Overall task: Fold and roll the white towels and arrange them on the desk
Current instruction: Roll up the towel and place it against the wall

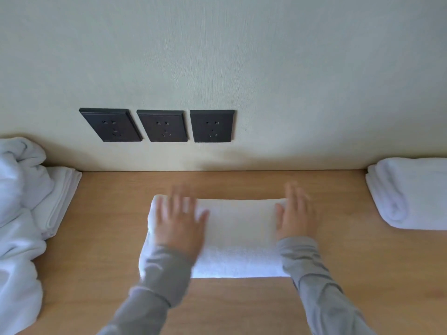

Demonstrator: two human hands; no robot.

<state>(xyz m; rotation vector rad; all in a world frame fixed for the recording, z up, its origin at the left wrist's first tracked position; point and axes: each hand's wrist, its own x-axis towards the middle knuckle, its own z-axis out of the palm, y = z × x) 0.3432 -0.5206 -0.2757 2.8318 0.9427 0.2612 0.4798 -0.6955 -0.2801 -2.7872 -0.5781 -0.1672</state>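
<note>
Pressing left hand (180, 223) flat, fingers straight and spread, on left end of folded white terry towel (239, 238). Pressing right hand (296, 213), fingers straight, gripping nothing, on right end. Blurring at fingertips. Lying beneath and between both hands, on light brown wooden surface (242, 305). Sitting well right of right hand: rolled white towel (411, 197). Sprawling well left of left hand: crumpled white towel heap (19, 201).

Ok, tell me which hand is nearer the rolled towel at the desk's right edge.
Right. The right hand rests on the right end of the middle towel, bare desk between it and the rolled towel. The left hand rests on that towel's left end, farther off.
</note>
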